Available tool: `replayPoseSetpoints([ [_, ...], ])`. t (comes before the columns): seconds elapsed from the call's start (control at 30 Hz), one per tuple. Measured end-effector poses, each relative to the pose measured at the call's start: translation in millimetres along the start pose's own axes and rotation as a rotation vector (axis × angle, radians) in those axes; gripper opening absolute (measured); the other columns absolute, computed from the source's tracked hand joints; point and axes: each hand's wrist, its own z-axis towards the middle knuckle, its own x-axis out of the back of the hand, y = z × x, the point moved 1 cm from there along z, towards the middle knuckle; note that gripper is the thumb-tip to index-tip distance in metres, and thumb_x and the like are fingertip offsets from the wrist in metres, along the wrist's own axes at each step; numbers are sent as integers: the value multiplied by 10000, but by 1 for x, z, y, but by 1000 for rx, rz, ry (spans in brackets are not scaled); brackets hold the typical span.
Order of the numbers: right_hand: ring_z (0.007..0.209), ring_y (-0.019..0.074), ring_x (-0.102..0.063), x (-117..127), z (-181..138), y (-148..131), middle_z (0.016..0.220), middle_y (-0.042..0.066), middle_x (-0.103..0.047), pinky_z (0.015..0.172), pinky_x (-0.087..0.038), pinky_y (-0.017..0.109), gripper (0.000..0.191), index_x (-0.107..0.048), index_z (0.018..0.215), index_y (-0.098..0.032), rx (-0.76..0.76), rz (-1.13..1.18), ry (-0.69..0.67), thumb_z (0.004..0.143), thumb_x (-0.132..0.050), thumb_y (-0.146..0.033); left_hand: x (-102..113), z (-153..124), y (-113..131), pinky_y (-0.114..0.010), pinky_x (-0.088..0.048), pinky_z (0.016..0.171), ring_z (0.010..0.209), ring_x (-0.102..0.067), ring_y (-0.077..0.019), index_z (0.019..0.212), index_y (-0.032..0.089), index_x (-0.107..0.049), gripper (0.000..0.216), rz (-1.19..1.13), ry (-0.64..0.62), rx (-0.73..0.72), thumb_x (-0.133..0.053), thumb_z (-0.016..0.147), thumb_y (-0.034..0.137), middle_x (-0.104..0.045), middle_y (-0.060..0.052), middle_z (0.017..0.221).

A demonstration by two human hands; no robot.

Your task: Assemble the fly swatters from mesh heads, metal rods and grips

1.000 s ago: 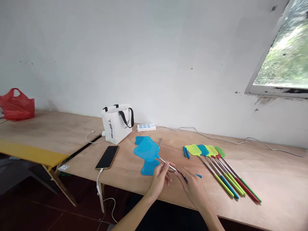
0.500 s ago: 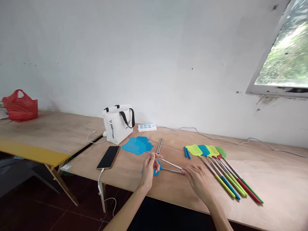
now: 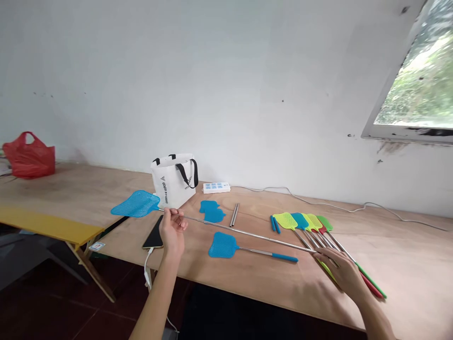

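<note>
A blue fly swatter (image 3: 136, 204) with a long, drawn-out metal rod spans the space between my hands above the table. My left hand (image 3: 172, 231) pinches the rod just behind the mesh head. At the other end, my right hand (image 3: 338, 269) is closed over the handle, which its fingers hide. Beneath the rod lies a second blue fly swatter (image 3: 223, 245) with its blue grip pointing right. Loose blue swatter heads (image 3: 213, 212) rest behind it, beside bare metal tubes (image 3: 234, 215). Two blue grips (image 3: 275, 225) lie near a row of swatters.
The row of colored fly swatters (image 3: 286, 220) lies partly under my right hand. A phone (image 3: 154, 236) with a white cable and a white bag (image 3: 173, 184) stand at left. Behind are a power strip (image 3: 216, 188) and the wall. A red bag (image 3: 30, 156) sits far left.
My hands have moved apart, left hand leftward and right hand rightward. The held swatter's rod is now much longer, and its head has shifted left over the phone and bag.
</note>
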Motion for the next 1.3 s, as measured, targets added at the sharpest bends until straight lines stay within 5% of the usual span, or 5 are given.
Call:
replayPoseSetpoints([
  [0.3,974,313,-725,21,-3,-21,1019,86,-783,820,-600,374,565,-796,870,-257,-123,154,-117,832,-554,-767,-10,-13,-12,-190,-345,408,375,-373,-77,703,206,-424,534,-67,-25,0,-526,932,678,-430,68,509],
  [0.6,1047,324,-712,22,2,-30,1072,79,-778,830,-604,366,507,-805,930,-269,-101,129,-133,857,-570,-712,-5,-10,11,-198,-392,472,312,-279,-72,863,216,-524,405,-51,64,-200,-485,997,597,-393,110,421],
  [0.87,1055,333,-715,18,13,-31,1060,85,-782,908,-592,426,522,-811,935,-270,-117,137,-80,831,-582,-727,-4,-8,9,-188,-331,426,323,-264,-72,797,213,-469,387,-63,100,-166,-527,1005,534,-374,118,422],
  [1.07,1067,314,-713,11,10,-32,1096,74,-775,870,-602,396,414,-801,985,-268,-149,155,-111,876,-586,-604,-9,-12,0,-180,-352,439,324,-294,-52,759,200,-461,393,-56,68,-102,-557,1001,494,-427,108,456],
  [1.3,1048,313,-715,10,13,-36,1068,73,-779,883,-591,422,418,-802,968,-271,-120,133,-93,880,-574,-609,-15,-18,-20,-188,-310,409,323,-352,-32,770,167,-542,417,47,23,-43,-647,919,543,-675,-10,614],
])
